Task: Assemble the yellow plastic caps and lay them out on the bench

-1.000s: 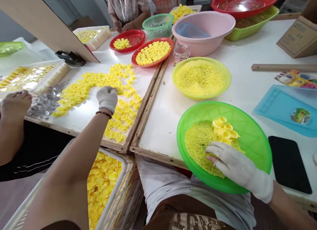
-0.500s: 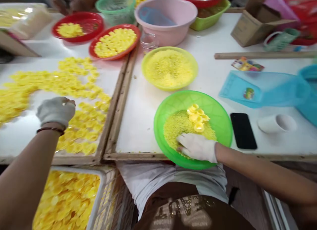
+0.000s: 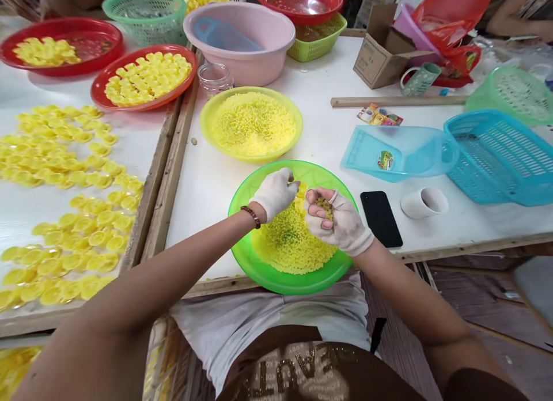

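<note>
A bright green basin [image 3: 244, 251] stands at the table's front edge with small yellow pellets [image 3: 287, 248] in it. Above its far side is my left hand [image 3: 275, 193] in a white fingertip-less glove, fingers pinched together; what they hold is hidden. My right hand [image 3: 339, 222], gloved alike, is closed round a handful of pellets that shows between the fingers. Partly hidden between the hands are small yellow cups [image 3: 301, 192] in the basin. A yellow bowl [image 3: 208, 130] heaped with pellets is just behind.
Many yellow cups [image 3: 93, 234] lie on the left table, past a wooden edge strip [image 3: 166, 188]. A phone [image 3: 381, 219], white mug [image 3: 424, 203], blue scoop [image 3: 397, 153] and blue basket [image 3: 501, 159] are at right. Red trays [image 3: 97, 81] and a pink basin [image 3: 242, 61] stand behind.
My left hand has moved right, from the cups on the left table to above the green basin. My right hand has risen from the pellets with a handful. The view has shifted right.
</note>
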Tool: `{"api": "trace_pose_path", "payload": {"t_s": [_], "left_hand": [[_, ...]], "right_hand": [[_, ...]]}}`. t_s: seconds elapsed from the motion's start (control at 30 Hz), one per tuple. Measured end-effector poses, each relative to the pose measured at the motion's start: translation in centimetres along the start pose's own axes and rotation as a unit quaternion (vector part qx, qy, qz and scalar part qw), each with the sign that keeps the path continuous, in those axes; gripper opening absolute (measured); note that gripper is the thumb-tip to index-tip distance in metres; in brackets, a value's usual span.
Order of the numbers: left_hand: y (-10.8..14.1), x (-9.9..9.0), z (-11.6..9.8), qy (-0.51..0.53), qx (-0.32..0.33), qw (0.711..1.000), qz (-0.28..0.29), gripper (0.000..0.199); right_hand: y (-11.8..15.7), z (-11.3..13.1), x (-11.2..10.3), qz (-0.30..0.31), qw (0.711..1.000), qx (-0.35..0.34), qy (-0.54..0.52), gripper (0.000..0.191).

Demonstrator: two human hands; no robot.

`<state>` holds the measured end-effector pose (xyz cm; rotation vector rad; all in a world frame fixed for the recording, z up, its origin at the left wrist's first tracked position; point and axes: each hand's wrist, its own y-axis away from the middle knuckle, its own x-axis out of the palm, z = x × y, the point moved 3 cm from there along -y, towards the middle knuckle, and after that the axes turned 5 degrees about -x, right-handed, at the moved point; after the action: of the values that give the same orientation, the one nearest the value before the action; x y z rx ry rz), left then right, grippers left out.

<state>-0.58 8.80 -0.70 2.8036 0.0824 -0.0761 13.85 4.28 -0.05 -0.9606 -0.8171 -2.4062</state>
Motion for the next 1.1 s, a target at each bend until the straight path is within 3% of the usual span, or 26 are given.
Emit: {"api": "trace_pose_path", "payload": {"t_s": [0.13,0.27,0.37,0.47,0.57,0.67,0.8,1.1], "left_hand": [[-1.0,1.2,-0.2,-0.026,0.0,1.0,0.013,0.038],[-0.2,0.7,0.0,-0.052,-0.001,0.998,0.021,0.033],[1.6,-0.5,0.6,-0.079,-0.006,0.997,0.027,0.022],[4.2,-1.4,1.3,-0.081,-0.026,0.994,0.062,0.026],[6.5,-1.5,2.2,-0.01,-0.066,0.992,0.109,0.029],[7.5,-1.5,3.1,0.042,-0.083,0.989,0.115,0.032],[7.7,-1.5,3.6,0.047,-0.078,0.99,0.104,0.035],[8.0,-2.2,3.6,0.06,-0.077,0.991,0.092,0.032]], "right_hand": [[-0.2,0.5,-0.3,-0.03,0.998,-0.052,-0.029,0.029],[-0.2,0.7,-0.5,-0.059,0.993,-0.105,-0.014,0.036],[-0.1,1.1,0.1,-0.066,0.986,-0.153,0.007,0.04],[-0.4,1.4,1.4,-0.059,0.977,-0.204,0.035,0.04],[-0.9,1.1,2.7,-0.056,0.964,-0.251,0.067,0.042],[-1.2,0.6,3.5,-0.048,0.951,-0.291,0.093,0.043],[-1.2,0.3,3.5,-0.05,0.945,-0.304,0.107,0.044],[-0.4,0.7,2.7,-0.063,0.96,-0.262,0.071,0.044]]}}
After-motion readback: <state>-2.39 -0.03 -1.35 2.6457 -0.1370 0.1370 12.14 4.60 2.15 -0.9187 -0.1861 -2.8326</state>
